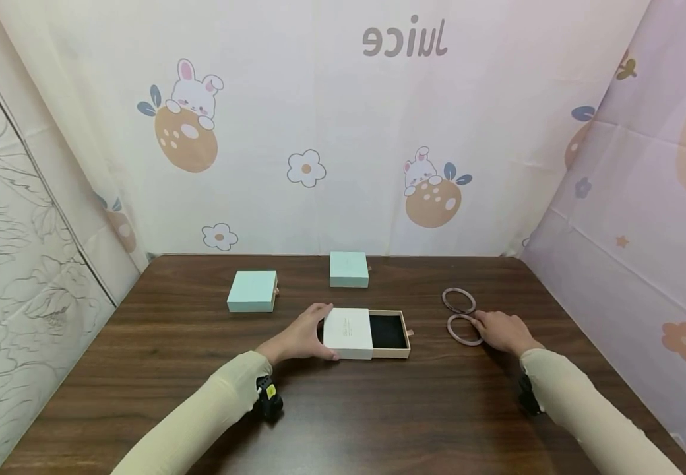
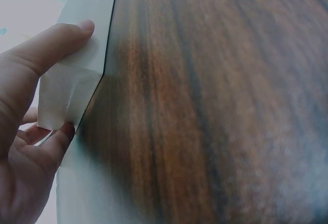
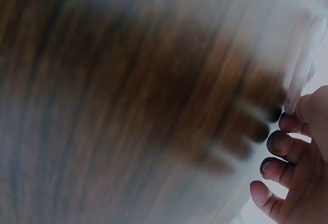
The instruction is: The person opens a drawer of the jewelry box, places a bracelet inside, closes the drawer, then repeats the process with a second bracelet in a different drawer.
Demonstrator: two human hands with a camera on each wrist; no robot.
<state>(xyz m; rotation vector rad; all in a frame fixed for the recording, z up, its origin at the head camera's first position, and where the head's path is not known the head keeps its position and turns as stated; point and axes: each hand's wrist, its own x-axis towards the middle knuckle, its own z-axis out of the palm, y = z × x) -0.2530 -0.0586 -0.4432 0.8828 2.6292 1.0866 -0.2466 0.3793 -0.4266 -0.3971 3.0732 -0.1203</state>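
My left hand [image 1: 298, 338] grips the left end of a white drawer-style gift box [image 1: 347, 333], thumb on the near side and fingers at the far side. Out of its right end slides a tray [image 1: 388, 332] with a black lining and a small pull tab. In the left wrist view the thumb [image 2: 61, 42] presses the box's long side. Over on the right, my right hand [image 1: 504, 332] pinches the edge of the nearer pale pinkish bangle [image 1: 450, 330]. A second bangle [image 1: 445, 299] lies just beyond it. The right wrist view shows the held bangle [image 3: 303, 65] edge-on at the fingertips.
Two closed mint-green boxes stand farther back: one [image 1: 252, 290] at the left, another [image 1: 349, 269] near the back edge. All sit on a dark wood-grain table [image 1: 402, 422]. Printed curtains [image 1: 343, 119] rise behind and at the right.
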